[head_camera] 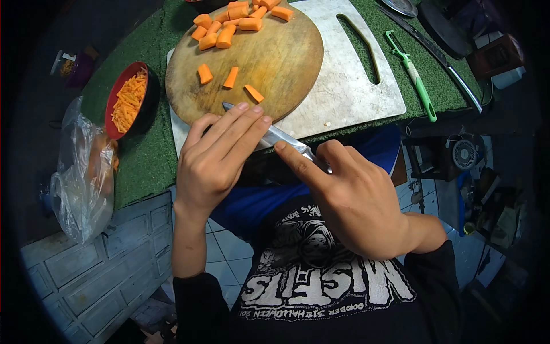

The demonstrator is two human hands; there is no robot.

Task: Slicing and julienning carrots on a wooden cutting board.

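Note:
My right hand (356,198) grips the handle of a kitchen knife (285,138), its index finger stretched along the blade's base. Over the blade, near the tip, lie the extended fingers of my left hand (215,159); whether they press on something beneath is hidden. The knife's tip pokes out past my left fingers, over the near edge of a round wooden chopping board (283,64). Three separate carrot pieces, one of them a carrot wedge (254,93), rest on the board just beyond the tip. Farther back is a pile of cut carrot chunks (232,21).
A white rectangular cutting board (356,99) lies under the round one. At left are a red-and-black bowl of carrot strips (135,71) and a plastic bag (81,185). A green peeler (417,81) and a long knife (451,73) lie at right on the green mat (142,180).

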